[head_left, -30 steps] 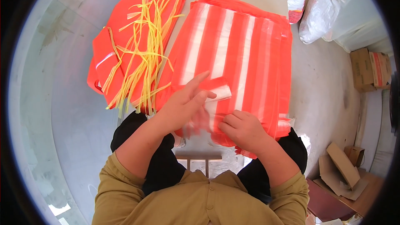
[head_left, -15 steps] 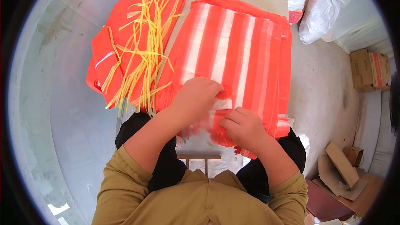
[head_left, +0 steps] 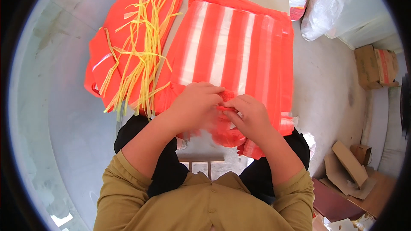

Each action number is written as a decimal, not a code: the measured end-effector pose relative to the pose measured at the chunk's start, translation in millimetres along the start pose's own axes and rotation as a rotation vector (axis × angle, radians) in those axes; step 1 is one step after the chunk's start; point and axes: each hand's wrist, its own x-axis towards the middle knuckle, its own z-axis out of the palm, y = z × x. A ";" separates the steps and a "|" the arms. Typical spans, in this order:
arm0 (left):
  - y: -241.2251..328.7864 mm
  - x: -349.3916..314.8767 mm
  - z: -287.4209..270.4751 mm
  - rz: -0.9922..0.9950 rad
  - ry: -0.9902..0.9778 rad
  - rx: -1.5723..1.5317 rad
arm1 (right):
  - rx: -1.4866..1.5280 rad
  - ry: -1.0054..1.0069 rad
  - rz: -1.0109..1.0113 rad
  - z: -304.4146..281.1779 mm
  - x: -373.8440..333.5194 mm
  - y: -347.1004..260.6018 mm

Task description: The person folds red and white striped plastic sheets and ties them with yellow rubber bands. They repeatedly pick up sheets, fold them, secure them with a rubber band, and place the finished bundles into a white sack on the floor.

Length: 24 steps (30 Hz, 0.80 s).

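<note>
A thick stack of red-and-white striped plastic sheets, seemingly bags [head_left: 239, 51], lies spread before me on the table. At its near edge my left hand [head_left: 198, 105] has its fingers curled on the gathered red plastic. Close against it, my right hand [head_left: 249, 115] pinches a fold of the same plastic between thumb and fingertips. The hands nearly meet at the fingertips. Crumpled ends of the plastic [head_left: 229, 137] hang below them, over the table's edge. Part of the left hand is blurred, and its fingers hide some of what it grips.
Left of the stack lie folded red sheets [head_left: 122, 15] with loose yellow strips [head_left: 147, 55] across them. White sacks [head_left: 323, 8] stand at the far right. Cardboard boxes [head_left: 374, 67] sit at the right, with opened cardboard [head_left: 349, 169] lower down. A stool [head_left: 201, 161] shows below.
My right hand has moved up and left to meet the left hand. The small flap of striped plastic between them is now bunched at the fingertips. The whole view has shifted slightly.
</note>
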 end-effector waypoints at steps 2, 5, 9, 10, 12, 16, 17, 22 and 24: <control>-5.3 2.4 8.7 -0.037 0.023 -0.007 | 0.034 0.037 0.058 -6.4 -0.1 5.9; -12.9 0.0 11.2 -0.102 0.066 -0.165 | 0.121 0.180 0.183 -26.4 2.2 24.0; 1.8 5.0 -1.9 -0.466 -0.021 -0.474 | 0.126 0.261 0.485 -73.4 -9.8 51.0; 2.0 5.0 -1.2 -0.500 -0.022 -0.547 | 0.099 0.250 0.532 -80.2 -12.1 54.1; 1.8 4.9 0.2 -0.567 -0.023 -0.693 | -0.077 0.140 0.610 -91.8 -17.2 51.7; -2.6 4.0 3.2 -0.533 -0.010 -0.641 | -0.130 0.033 0.668 -90.7 -31.9 52.2; -1.5 5.2 1.9 -0.552 -0.012 -0.666 | -0.067 0.033 0.677 -90.5 -34.6 53.1; 1.0 7.4 -3.8 -0.606 -0.078 -0.706 | 0.246 0.103 0.629 -86.2 -47.1 58.3; -2.4 7.7 -2.8 -0.588 -0.095 -0.640 | 0.510 0.123 0.641 -83.2 -48.2 54.4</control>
